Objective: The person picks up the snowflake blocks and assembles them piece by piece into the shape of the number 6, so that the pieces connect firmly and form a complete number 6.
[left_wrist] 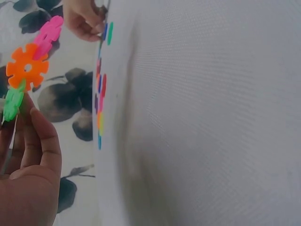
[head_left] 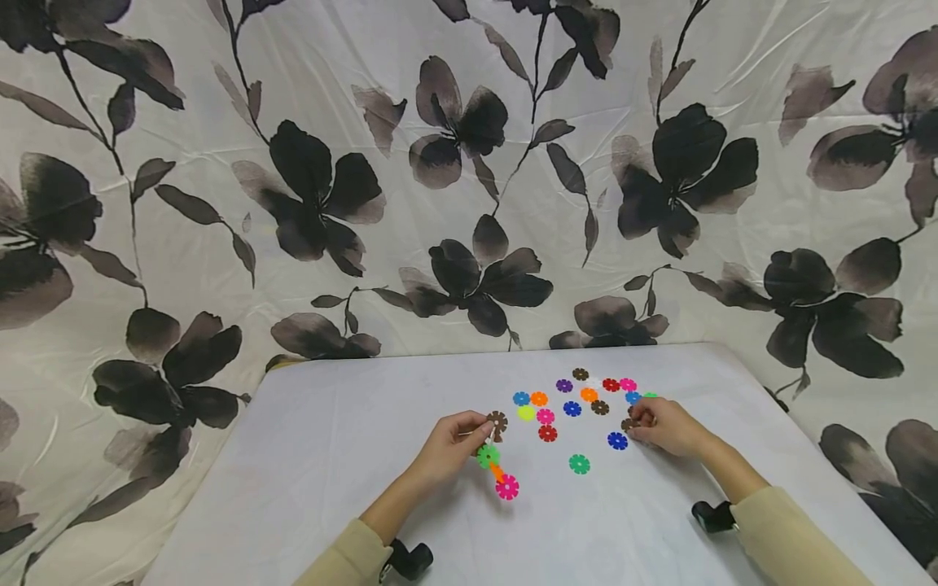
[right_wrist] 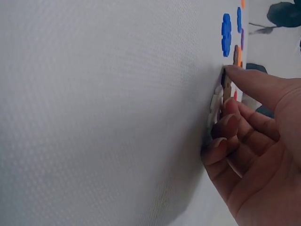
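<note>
Up off the table, my left hand (head_left: 449,443) (left_wrist: 35,160) pinches a chain of notched plastic discs between thumb and fingers. The chain has a brown disc (head_left: 497,423), a green disc (head_left: 487,456) (left_wrist: 14,102), an orange disc (head_left: 497,472) (left_wrist: 27,67) and a pink disc (head_left: 507,487) (left_wrist: 49,36) at its lower end. On the right of the table, my right hand (head_left: 670,427) (right_wrist: 268,136) grips a brown disc (head_left: 628,424) (right_wrist: 227,89) by its edges with thumb and finger. A whitish disc (right_wrist: 215,106) is partly hidden by the curled fingers.
Several loose discs lie on the white table (head_left: 330,456), among them a green one (head_left: 580,464), a dark blue one (head_left: 618,440) and a red one (head_left: 547,433). Behind the table hangs a flower-patterned cloth (head_left: 454,212).
</note>
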Available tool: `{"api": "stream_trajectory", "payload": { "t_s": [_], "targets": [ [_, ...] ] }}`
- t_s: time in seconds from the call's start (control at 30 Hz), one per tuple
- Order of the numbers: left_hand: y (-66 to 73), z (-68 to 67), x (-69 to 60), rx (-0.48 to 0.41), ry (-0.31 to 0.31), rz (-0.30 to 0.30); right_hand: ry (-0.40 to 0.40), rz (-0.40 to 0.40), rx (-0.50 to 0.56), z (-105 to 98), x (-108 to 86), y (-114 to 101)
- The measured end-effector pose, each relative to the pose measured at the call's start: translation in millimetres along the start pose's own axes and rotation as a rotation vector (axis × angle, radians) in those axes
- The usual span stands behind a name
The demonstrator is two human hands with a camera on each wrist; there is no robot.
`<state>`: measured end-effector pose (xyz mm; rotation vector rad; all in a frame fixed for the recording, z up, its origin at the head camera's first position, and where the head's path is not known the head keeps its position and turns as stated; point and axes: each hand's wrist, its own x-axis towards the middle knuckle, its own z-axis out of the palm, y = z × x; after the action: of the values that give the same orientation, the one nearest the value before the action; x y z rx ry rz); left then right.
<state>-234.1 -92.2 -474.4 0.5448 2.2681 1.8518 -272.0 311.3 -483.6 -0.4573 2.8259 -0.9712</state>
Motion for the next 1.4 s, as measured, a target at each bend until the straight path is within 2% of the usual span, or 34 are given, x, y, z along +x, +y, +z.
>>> {"api": "stream_trajectory", "payload": {
  "t_s": [0.13, 0.23, 0.53, 0.83, 1.17, 1.4],
  "targets": [
    [-0.4, 0.7, -0.4, 0.005, 0.004, -0.003, -0.009, 0.050, 0.022, -1.4, -0.3, -1.3],
    [-0.5, 1.4, -0.1, 0.009, 0.010, -0.011, -0.011, 0.053, 0.033, -2.2, -1.4, -2.4],
    [0.1, 1.6, -0.1, 0.006, 0.008, -0.011, 0.018, -0.066, 0.008, -7.6, 0.6, -11.8],
    [2.3, 3.0, -1.9, -0.015, -0.013, -0.002, -0.050, -0.119, 0.122, -7.5, 1.2, -46.5],
    [2.2, 2.9, -0.4, -0.019, -0.017, 0.005, -0.024, -0.217, 0.166, -0.5, 5.6, -75.6],
    [3.0, 3.5, 0.2, -0.032, -0.020, -0.001, -0.038, -0.245, 0.200, 6.8, 9.9, -95.4]
  ]
}}
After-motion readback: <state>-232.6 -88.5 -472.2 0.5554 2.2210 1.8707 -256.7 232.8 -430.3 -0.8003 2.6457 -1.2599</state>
